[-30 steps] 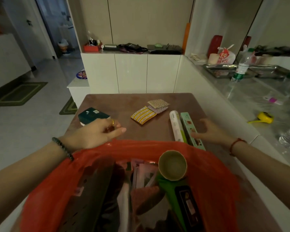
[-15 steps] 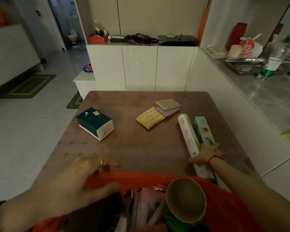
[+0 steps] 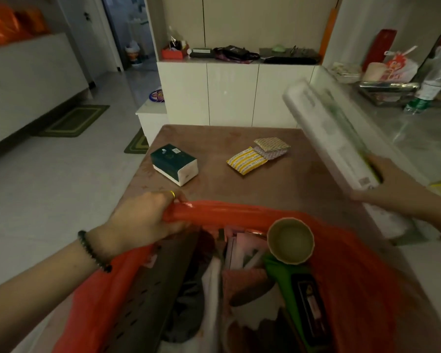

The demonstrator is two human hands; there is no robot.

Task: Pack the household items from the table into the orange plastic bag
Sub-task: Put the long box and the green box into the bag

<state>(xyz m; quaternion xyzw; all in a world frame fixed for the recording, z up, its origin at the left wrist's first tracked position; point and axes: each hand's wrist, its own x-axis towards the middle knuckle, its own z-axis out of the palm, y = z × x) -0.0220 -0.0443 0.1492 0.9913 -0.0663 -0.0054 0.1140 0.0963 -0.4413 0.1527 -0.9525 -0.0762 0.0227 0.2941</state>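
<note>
Brown table point(image 3: 265, 189), right hand point(image 3: 397, 192) lifting roll point(image 3: 329, 133)

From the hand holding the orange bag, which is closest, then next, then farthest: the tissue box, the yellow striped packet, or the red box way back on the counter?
From the left hand:
1. Tissue box, just beyond it on the table.
2. Yellow striped packet, farther right, mid-table.
3. Red box, far back on the white counter.
</note>
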